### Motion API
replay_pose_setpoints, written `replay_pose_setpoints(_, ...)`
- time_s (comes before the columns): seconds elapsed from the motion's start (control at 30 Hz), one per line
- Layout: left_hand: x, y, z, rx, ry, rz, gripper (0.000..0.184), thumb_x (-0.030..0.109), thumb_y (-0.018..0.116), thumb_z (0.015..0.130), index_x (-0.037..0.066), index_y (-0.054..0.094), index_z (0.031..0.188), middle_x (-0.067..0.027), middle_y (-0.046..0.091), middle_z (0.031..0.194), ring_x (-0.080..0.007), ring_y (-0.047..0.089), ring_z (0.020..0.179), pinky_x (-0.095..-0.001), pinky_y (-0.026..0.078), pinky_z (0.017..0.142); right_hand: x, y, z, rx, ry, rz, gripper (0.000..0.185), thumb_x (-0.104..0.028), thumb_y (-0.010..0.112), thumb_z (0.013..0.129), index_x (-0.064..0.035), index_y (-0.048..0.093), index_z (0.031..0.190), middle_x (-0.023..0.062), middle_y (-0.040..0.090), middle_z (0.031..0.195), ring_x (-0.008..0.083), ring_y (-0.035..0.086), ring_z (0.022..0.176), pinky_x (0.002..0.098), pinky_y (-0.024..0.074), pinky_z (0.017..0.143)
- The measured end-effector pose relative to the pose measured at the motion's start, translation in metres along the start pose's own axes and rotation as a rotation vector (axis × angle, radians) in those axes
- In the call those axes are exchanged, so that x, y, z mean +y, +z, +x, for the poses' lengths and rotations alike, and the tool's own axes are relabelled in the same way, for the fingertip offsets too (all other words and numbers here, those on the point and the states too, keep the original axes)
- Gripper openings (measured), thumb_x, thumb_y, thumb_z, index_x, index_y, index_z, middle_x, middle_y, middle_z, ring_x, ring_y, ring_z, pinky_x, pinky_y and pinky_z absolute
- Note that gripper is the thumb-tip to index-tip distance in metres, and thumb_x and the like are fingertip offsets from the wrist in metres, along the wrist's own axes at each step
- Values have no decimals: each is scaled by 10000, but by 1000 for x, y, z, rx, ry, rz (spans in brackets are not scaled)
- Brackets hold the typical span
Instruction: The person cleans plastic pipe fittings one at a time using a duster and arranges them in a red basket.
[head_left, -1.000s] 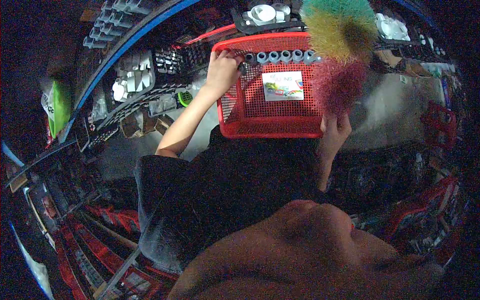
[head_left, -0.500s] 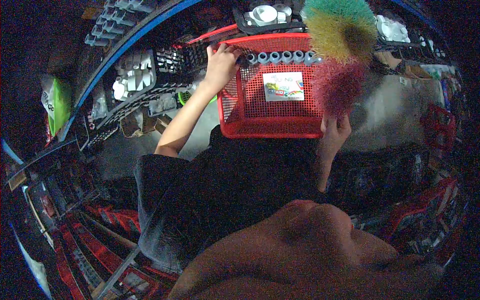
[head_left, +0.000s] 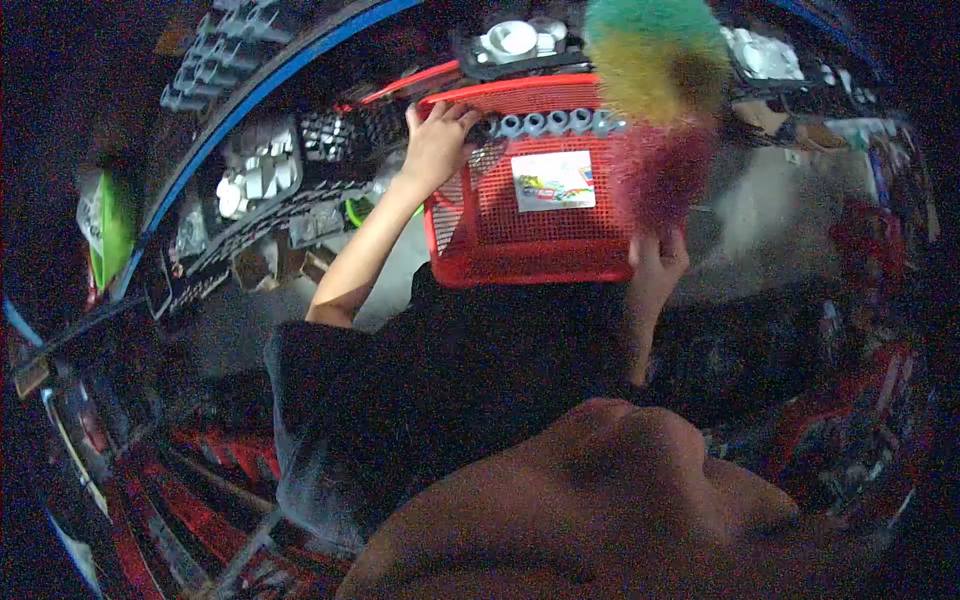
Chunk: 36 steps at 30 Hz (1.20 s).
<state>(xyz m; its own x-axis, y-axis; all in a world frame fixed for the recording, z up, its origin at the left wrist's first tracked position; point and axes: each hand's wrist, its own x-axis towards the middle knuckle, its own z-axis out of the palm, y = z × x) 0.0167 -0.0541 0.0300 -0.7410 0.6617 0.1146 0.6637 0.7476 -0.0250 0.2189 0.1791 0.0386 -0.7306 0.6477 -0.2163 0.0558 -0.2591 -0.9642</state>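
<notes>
A red plastic basket (head_left: 462, 262) with mesh walls stands in front of my body, a white printed label (head_left: 554, 182) on it. My left hand (head_left: 438, 148) is closed over its upper left rim. In my right hand (head_left: 659, 262) is a fluffy duster (head_left: 660, 80), banded green, yellow and pink. The duster rises across the basket's right side and hides that part; its handle is covered by my fingers. Behind the label runs a row of several grey pipe fittings (head_left: 558, 122).
Dark crates of white fittings stand behind the basket (head_left: 513, 40) and to its left (head_left: 258, 180). More grey fittings (head_left: 222, 60) lie beyond a blue-edged rail (head_left: 250, 105). A green and white packet (head_left: 108, 225) hangs far left. Red crates (head_left: 850, 395) sit at lower right.
The whole view has shifted a little, with the basket and both hands slightly left and lower. My left hand stays on the rim, and the duster, now blurred, stays in my right hand.
</notes>
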Motion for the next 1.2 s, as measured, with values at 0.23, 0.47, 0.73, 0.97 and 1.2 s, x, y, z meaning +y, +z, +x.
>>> replay_pose_setpoints(0.23, 4, -2, 4, -42, -1, 44, 431, 182, 646, 633, 117, 543, 1046, -40, 528, 1051, -216, 435, 1040, -512, 248, 873, -12, 6, 1, -61, -138, -167, 177, -32, 505, 755, 8, 557, 919, 20, 569, 800, 94, 499, 708, 227, 415, 607)
replay_pose_setpoints(0.47, 11, -1, 6, -37, -31, 19, 421, 197, 641, 661, 93, 532, 1054, -56, 545, 1034, -236, 436, 1043, -512, 228, 902, -1, 1, 3, -46, -32, -69, 179, -58, 507, 744, 14, 560, 899, 13, 561, 778, 97, 488, 719, 242, 404, 646)
replay_pose_setpoints(0.73, 6, -23, 2, 69, -13, -190, 422, 149, 652, 646, 88, 523, 1043, -68, 505, 1043, -241, 432, 1013, -458, 231, 902, 7, -3, 6, -31, -70, -132, 190, -71, 495, 744, 24, 551, 898, 23, 556, 795, 107, 486, 735, 252, 407, 658)
replay_pose_setpoints(0.97, 1, -34, -10, 356, -243, -276, 505, 89, 634, 672, 89, 452, 1143, -117, 426, 1121, -309, 407, 1041, -409, 259, 919, -5, 2, 2, 8, -90, -81, 62, -79, 485, 793, -56, 516, 744, -77, 409, 578, 10, 341, 477, 180, 247, 407)
replay_pose_setpoints(1.2, 0, -6, -5, 382, -387, -1001, 465, 46, 531, 787, 53, 370, 1222, -120, 452, 1187, -199, 446, 1068, -295, 328, 912, 6, 1, 1, 28, -159, -129, 53, -81, 488, 791, -48, 529, 781, -73, 427, 597, 14, 348, 486, 183, 254, 412)
